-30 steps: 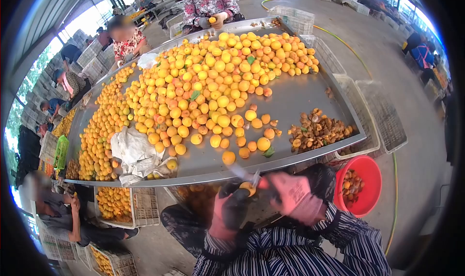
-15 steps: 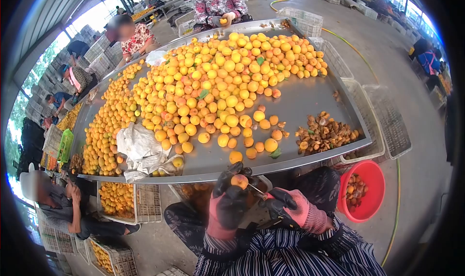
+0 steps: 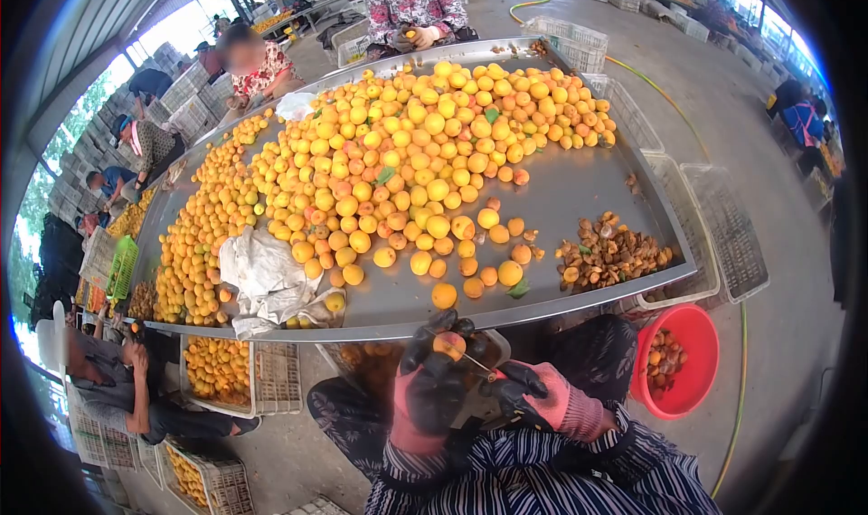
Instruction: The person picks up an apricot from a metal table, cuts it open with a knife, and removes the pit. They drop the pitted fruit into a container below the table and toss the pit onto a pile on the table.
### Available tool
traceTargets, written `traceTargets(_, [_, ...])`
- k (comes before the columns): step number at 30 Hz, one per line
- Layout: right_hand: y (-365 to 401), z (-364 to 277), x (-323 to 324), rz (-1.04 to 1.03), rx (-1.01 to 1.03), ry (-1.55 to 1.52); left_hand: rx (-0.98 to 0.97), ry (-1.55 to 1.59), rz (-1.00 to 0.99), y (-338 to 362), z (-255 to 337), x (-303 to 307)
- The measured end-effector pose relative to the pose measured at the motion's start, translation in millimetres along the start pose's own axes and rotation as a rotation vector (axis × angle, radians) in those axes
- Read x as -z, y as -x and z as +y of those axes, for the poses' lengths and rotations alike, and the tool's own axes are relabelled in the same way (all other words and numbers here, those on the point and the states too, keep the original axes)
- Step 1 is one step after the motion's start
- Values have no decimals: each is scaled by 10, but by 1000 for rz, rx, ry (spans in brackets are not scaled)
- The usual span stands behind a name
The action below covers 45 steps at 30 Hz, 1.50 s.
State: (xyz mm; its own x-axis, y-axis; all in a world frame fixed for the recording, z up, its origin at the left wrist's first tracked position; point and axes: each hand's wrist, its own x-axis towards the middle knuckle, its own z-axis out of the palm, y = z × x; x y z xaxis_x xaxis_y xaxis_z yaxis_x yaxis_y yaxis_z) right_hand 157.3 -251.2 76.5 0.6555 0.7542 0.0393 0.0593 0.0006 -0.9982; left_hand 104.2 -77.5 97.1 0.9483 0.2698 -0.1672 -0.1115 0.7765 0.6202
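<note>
My left hand [image 3: 430, 388], in a black-and-pink glove, grips an apricot [image 3: 449, 344] between thumb and fingers just below the near edge of the metal table [image 3: 579, 189]. In my right hand [image 3: 535, 394], gloved alike, is a thin metal tool [image 3: 477, 363]. Its slender shaft points left, with the tip at the lower right side of the apricot; the handle is mostly hidden in my fist. Beyond my hands, a large heap of apricots [image 3: 416, 144] covers much of the tabletop. A crate partly hidden by my hands stands beneath the edge.
Brown pits and scraps [image 3: 615, 255] are piled at the table's right corner. A white cloth [image 3: 267, 275] lies at the front left. A red basin [image 3: 707, 370] stands at my right, a crate [image 3: 278, 379] at my left. A person [image 3: 420, 13] works across the table; others sit leftward.
My right hand has shifted slightly down, and the tool's shaft now slants more steeply against the apricot. My left hand still holds the fruit. The view has moved a little.
</note>
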Motion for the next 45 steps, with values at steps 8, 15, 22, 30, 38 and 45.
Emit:
traceTargets(8, [-42, -120, 105, 0, -74, 316, 173, 90, -52, -111, -138, 365])
traceTargets(15, [-45, -95, -55, 0, -46, 523, -236, -373, -16, -128, -249, 426])
traceTargets(22, [-20, 117, -82, 9, -20, 561, -5, -203, -213, -14, -229, 332])
traceTargets(30, [7, 88, -174, 95, -58, 776, -95, -369, 31, -85, -116, 208])
traceTargets(38, [3, -142, -144, 45, -166, 609, 232, 303, -77, -55, -245, 357])
traceTargets(45, [-37, -13, -126, -6, -70, 295, 79, -239, 10, 27, -209, 308])
